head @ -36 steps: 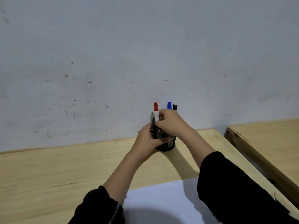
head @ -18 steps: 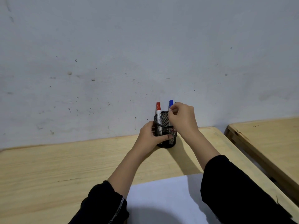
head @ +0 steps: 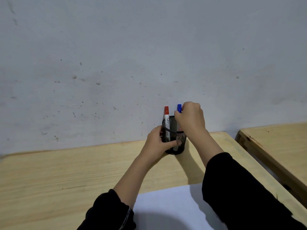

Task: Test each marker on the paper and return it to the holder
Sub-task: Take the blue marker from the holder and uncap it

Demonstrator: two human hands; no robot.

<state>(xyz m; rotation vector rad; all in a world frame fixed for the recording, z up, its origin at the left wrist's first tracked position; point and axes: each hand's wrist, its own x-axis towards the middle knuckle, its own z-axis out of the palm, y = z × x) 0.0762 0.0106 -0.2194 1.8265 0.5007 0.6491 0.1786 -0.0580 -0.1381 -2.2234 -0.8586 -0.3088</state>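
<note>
Filling the upper part of the view, a grey-white wall with dark specks and scuffs rises behind a pale wooden table whose far edge meets it. A second wooden table stands just to the right, apart from the first by a narrow gap. A white sheet of paper lies on the near part of the first table, between two black sleeves, the right sleeve covering its right side and the left sleeve at its left corner. Both forearms reach forward to a black wire-mesh marker holder that stands upright near the table's far edge, close to the wall. The left hand wraps the holder's left side, thumb laid across the mesh front, gripping it. The right hand is over the holder's right rim, fingers curled shut around the upper part of a blue-capped marker, whose cap shows just beside the fingertips; its barrel is largely hidden by the hand. A red-capped marker with a white barrel stands upright in the left side of the holder, its cap clear above the rim and untouched by either hand.
</note>
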